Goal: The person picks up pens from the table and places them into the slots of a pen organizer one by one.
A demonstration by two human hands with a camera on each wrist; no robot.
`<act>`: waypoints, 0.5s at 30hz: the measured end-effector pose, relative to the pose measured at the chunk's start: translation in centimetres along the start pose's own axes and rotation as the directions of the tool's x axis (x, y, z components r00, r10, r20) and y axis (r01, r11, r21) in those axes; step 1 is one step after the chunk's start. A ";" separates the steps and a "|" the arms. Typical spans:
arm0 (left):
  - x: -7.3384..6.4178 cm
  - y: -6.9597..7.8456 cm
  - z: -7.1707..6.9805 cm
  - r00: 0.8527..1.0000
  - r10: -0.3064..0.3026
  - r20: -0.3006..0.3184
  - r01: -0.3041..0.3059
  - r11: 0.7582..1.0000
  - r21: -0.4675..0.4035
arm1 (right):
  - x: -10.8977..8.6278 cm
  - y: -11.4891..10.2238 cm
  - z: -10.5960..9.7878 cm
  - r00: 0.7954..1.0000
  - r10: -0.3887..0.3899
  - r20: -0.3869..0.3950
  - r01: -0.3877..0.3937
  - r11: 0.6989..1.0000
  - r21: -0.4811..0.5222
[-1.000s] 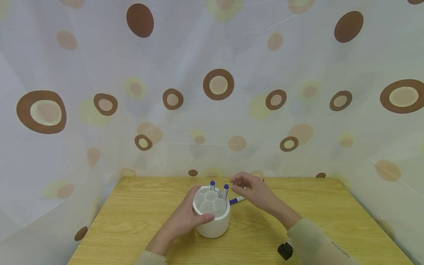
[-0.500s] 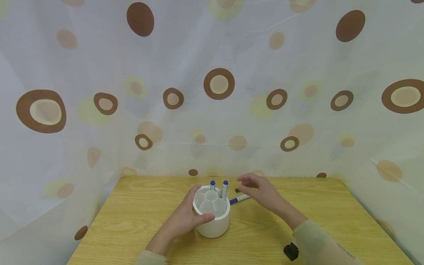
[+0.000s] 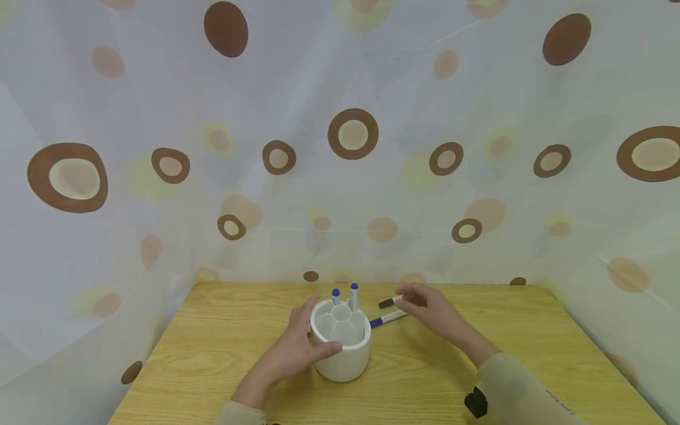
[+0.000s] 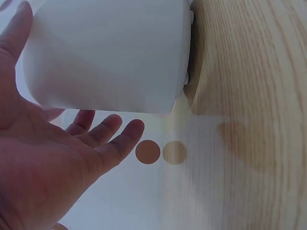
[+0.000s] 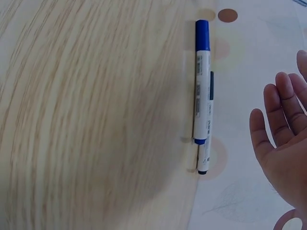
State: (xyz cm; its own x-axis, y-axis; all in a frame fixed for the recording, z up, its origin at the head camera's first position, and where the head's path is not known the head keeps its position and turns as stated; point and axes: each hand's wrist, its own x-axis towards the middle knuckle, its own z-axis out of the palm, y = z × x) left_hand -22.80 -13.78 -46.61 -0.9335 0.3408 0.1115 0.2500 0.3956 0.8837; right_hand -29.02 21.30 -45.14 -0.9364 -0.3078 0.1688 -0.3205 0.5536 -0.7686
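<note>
The person's right hand (image 3: pixel 432 310), empty, fingers loosely bent, hovers nearest the blue-capped marker (image 3: pixel 390 319) and black-capped marker (image 3: pixel 386 303). Both lie roughly parallel on the table (image 3: pixel 186 354), capped ends toward the white pen organizer (image 3: pixel 342 363), which the left hand (image 3: pixel 295 348) holds.

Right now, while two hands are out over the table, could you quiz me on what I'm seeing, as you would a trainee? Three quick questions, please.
1. How many blue-topped markers stick up out of the white holder?
2. Which hand is at the holder? A) the left B) the right
3. True or false: both markers lying on the table have blue caps.

Key:
1. Two.
2. A: the left hand has its thumb at the near rim; the right hand hovers apart, holding nothing.
3. False: on the table lie one blue-capped marker and one black-capped marker.
</note>
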 end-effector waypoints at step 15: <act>0.1 0.3 0.3 0.999 -0.036 0.014 0.037 0.997 -0.063 | 0.1 3.3 -0.3 0.999 0.001 0.049 0.002 0.998 -0.056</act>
State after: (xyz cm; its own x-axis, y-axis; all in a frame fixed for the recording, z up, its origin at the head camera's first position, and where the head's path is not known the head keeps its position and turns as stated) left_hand -22.76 -13.36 -46.47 -0.9382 0.3382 0.0734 0.1989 0.3534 0.9141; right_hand -30.21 23.34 -47.53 -0.9285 -0.3449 0.1376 -0.3297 0.5952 -0.7328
